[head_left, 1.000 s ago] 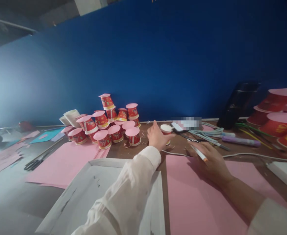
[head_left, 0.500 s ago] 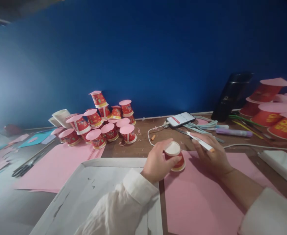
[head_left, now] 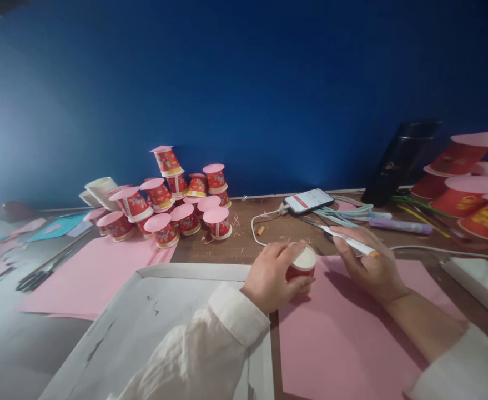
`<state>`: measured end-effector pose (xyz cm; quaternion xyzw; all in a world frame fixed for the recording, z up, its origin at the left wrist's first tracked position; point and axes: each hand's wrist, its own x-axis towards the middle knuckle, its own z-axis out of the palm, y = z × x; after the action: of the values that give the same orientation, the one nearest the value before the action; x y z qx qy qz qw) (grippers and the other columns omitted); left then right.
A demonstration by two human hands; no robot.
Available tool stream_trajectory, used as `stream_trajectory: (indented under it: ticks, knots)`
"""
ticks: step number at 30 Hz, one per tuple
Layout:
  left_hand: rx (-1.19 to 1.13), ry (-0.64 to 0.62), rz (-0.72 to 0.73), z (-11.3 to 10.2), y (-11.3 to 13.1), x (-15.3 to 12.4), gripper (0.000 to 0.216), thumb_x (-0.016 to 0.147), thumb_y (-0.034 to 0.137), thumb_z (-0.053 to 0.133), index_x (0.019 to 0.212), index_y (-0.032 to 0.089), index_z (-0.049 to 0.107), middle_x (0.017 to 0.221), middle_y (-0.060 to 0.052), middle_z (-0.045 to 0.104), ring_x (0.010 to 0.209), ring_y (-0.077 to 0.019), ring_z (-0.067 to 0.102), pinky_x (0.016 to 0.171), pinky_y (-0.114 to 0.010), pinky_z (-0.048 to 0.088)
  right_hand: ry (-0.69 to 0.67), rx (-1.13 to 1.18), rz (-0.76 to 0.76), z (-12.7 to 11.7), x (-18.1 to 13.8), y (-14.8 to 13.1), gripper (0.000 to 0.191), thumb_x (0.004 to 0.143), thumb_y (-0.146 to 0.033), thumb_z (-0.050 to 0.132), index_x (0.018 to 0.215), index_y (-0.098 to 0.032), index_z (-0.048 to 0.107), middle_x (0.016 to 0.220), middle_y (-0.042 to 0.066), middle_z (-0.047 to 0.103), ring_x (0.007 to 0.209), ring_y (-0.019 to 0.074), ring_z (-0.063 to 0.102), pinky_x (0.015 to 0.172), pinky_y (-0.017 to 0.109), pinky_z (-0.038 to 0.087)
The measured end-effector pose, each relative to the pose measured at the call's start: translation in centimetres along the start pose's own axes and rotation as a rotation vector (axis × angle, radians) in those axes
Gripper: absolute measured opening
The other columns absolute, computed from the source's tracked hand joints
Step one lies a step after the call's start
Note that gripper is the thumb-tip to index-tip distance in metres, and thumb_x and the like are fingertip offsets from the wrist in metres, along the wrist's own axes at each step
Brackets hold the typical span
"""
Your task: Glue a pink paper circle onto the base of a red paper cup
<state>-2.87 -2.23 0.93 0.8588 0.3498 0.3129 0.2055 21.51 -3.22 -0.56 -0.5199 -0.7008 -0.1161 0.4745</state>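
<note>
My left hand (head_left: 271,275) is wrapped round a small red paper cup (head_left: 300,272) with a white rim. The cup's wider, rimmed end faces up, just above the near-left corner area of a pink paper sheet's far edge. Fingers hide the cup's left side. In my right hand (head_left: 366,266) is a slim white pen (head_left: 354,243) with an orange end, pinched between thumb and fingers. Its other end points left, toward the cup and apart from it. The pink sheet (head_left: 331,344) lies under both hands.
Left stand stacked red cups (head_left: 187,219) with pink paper discs. Nearer are pink sheets (head_left: 94,278), scissors (head_left: 39,278) and a white tray (head_left: 144,333). Behind my hands lie a phone (head_left: 309,200) and cables. Right are a black bottle (head_left: 400,161), more cups (head_left: 462,197) and a white power strip (head_left: 477,283).
My left hand has turned the cup over: its narrow white base faced up before, and its wider rim does now. The right hand keeps the pen, almost unmoved. The view shifted slightly.
</note>
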Motion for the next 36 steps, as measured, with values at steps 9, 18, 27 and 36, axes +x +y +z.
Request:
stream_trajectory:
  ticks: [9,18,27,36]
  knots:
    - [-0.347,0.245,-0.151,-1.5,-1.0,0.4,0.064,0.104,0.056,0.047,0.157,0.019,0.046,0.15,-0.016,0.062,0.142,-0.0286,0.058,0.119,-0.048,0.046,0.001,-0.02,-0.003,-0.1,0.1,0.0,0.025,0.103,-0.035,0.052,0.115,-0.027,0.073,0.111,0.007,0.079,0.105,0.0266,0.074,0.097,0.044,0.058]
    - [-0.367,0.082,0.073,-0.7,-2.0,1.4,0.07,0.105,0.066,0.03,0.137,0.017,0.069,0.145,-0.013,0.068,0.145,-0.0295,0.054,0.127,-0.05,0.037,0.019,-0.045,-0.078,0.6,-0.2,0.8,0.024,0.102,-0.032,0.055,0.115,-0.026,0.075,0.109,0.007,0.08,0.105,0.0271,0.075,0.097,0.045,0.059]
    - [-0.371,-0.085,0.104,-1.0,-2.7,2.1,0.057,0.1,0.061,0.054,0.14,0.024,0.069,0.149,-0.011,0.064,0.152,-0.0343,0.045,0.128,-0.057,0.031,0.006,-0.024,-0.097,1.0,-0.5,1.1,0.03,0.102,-0.034,0.056,0.126,-0.029,0.074,0.114,0.008,0.079,0.105,0.0296,0.075,0.097,0.047,0.059]
    - [-0.365,-0.106,0.081,-1.0,-3.0,2.2,0.051,0.097,0.05,0.065,0.141,0.024,0.068,0.147,-0.012,0.066,0.149,-0.0326,0.047,0.128,-0.053,0.032,0.016,-0.023,-0.097,0.9,-0.3,0.8,0.024,0.102,-0.034,0.057,0.114,-0.024,0.076,0.106,0.008,0.08,0.1,0.0269,0.076,0.094,0.043,0.06]
